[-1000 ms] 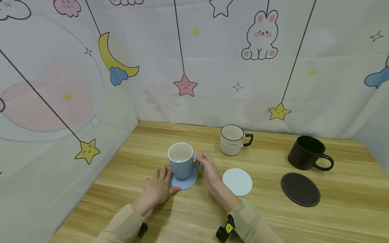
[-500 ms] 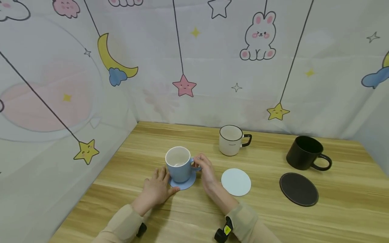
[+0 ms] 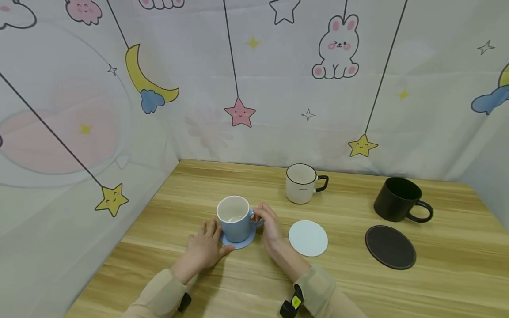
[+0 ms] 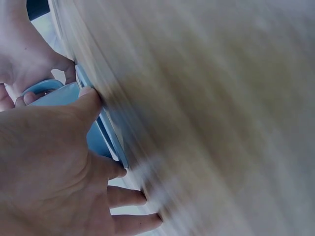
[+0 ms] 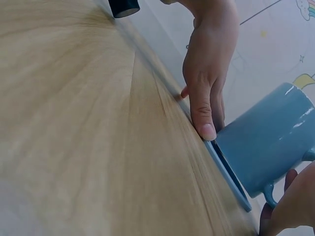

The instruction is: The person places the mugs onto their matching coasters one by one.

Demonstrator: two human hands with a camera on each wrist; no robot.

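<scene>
Grasping the handle (image 3: 260,223) of an upright blue mug (image 3: 237,229), the right hand (image 3: 272,227) holds it on or just above, unclear which, a blue coaster (image 3: 245,243) toward the left edge of the desk (image 3: 238,287); the left hand (image 3: 204,249), fingers loosely spread, touches that coaster.

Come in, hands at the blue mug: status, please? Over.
Right hand holding blue mug; left hand touching blue coaster. Blue mug over blue coaster, contact unclear. No obstruction apparent.

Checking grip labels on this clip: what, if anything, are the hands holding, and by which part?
The right hand holds the blue mug by its handle. The left hand only touches the edge of the blue coaster, fingers spread.
</scene>
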